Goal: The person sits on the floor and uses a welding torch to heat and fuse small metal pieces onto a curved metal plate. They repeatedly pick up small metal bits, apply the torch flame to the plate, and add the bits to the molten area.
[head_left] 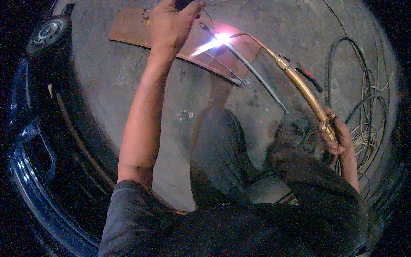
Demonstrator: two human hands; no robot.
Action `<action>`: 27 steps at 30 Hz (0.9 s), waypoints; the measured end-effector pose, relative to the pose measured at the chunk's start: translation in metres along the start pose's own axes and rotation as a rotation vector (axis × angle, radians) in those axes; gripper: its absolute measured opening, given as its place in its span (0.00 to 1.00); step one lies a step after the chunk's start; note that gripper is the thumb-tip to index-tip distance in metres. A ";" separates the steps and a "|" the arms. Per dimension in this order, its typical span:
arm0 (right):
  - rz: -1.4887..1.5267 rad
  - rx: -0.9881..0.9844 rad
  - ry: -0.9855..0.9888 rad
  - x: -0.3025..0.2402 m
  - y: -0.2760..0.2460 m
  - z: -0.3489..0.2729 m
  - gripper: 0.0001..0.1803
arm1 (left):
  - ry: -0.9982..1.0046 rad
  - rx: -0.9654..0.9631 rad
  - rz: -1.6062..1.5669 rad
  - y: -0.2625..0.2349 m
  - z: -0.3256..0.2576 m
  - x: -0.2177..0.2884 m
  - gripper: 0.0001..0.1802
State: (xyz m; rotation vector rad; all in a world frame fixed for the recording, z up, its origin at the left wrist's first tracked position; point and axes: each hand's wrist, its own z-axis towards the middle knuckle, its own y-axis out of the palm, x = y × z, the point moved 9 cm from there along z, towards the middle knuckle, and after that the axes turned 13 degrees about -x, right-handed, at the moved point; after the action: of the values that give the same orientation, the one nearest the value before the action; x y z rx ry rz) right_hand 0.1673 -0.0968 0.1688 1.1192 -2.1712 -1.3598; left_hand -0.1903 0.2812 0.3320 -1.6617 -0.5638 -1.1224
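My right hand [340, 135] grips a brass gas torch [304, 88] by its valve end, at the right. The torch's thin copper neck bends left to a bright flame [222, 38]. Under the flame lies a long grey metal rod [257, 77] with a ring at its far end. Part of the rod rests over a rust-brown metal plate [128, 28]; its near end reaches past the plate. My left hand [171, 28] is closed at the far edge of view, beside a dark object. A thin wire [209, 17] runs from its fingertips toward the flame. Glare hides the heated spot.
Thinner rods [227, 68] lie on the plate's near right part. A red-and-black handled tool [309, 78] lies beside the torch. Coiled hoses and cables [370, 141] spread on the right. A dark vehicle body [32, 171] and a wheel [50, 31] line the left side.
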 end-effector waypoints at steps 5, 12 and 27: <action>-0.042 0.102 -0.021 -0.005 0.003 0.005 0.38 | -0.049 0.002 0.165 0.024 -0.013 -0.023 0.06; -0.231 0.075 0.049 -0.016 0.030 0.017 0.47 | -0.111 -0.047 0.165 0.040 -0.014 -0.028 0.08; -0.180 0.155 0.017 -0.012 0.020 0.014 0.48 | -0.064 -0.030 0.137 0.043 -0.015 -0.025 0.07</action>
State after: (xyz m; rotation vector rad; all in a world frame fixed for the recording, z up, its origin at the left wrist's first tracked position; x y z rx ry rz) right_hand 0.1576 -0.0749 0.1805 1.4085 -2.2407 -1.2648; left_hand -0.1736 0.2548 0.2901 -1.7400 -0.4681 -0.9855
